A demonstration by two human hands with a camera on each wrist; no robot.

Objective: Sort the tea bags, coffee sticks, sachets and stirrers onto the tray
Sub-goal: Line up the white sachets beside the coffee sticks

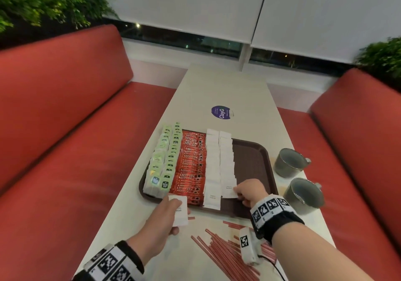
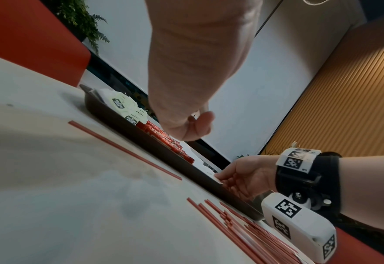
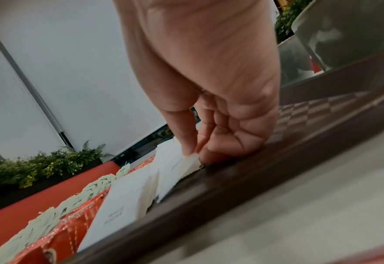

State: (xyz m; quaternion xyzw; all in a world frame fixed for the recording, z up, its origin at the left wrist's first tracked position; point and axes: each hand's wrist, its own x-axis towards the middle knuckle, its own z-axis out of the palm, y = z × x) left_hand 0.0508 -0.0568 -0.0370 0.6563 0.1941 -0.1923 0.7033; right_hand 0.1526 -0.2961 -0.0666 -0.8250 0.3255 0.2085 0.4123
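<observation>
A brown tray [image 1: 251, 157] holds rows of green tea bags [image 1: 167, 157], red coffee sticks [image 1: 192, 165] and white sugar sachets [image 1: 219, 163]. My right hand [image 1: 247, 190] pinches the front sachet [image 1: 229, 190] of the right-hand white row; the right wrist view shows thumb and finger on that sachet's corner [image 3: 192, 160]. My left hand [image 1: 160, 222] holds a few white sachets [image 1: 180, 211] just in front of the tray's near edge. Red stirrers [image 1: 225, 252] lie loose on the table below the tray. The tray's right part is bare.
Two grey metal mugs [image 1: 289, 162] [image 1: 303, 196] stand on the table to the right of the tray. A round purple sticker [image 1: 221, 112] lies beyond it. Red bench seats [image 1: 65, 128] flank the narrow white table [image 1: 227, 89] on both sides.
</observation>
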